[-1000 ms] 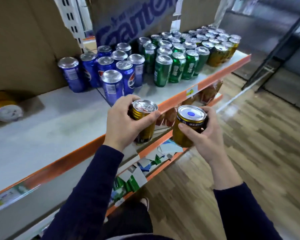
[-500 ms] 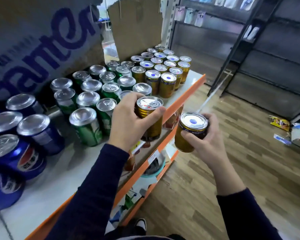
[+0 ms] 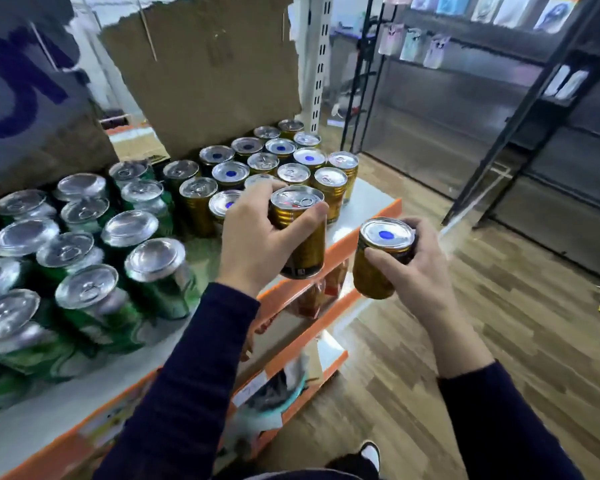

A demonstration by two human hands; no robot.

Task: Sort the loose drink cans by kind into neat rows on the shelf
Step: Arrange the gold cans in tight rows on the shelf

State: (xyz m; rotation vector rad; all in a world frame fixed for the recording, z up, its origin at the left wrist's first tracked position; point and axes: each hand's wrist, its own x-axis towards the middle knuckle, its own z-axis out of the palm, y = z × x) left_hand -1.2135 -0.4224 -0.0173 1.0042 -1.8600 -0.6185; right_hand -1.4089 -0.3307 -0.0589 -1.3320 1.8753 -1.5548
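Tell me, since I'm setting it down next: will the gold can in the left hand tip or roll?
Probably stable upright: the gold can is squat, like those standing on the shelf. On its side, the round body would likely roll. Its ribbed wall looks stiff; the left hand grips it undented.

Left sleeve (image 3: 187,375): long, dark navy, plain knit, cuff ending just behind the fingers (image 3: 257,192). Right sleeve (image 3: 492,420): matching. Shoe (image 3: 368,455): black upper, white toe.
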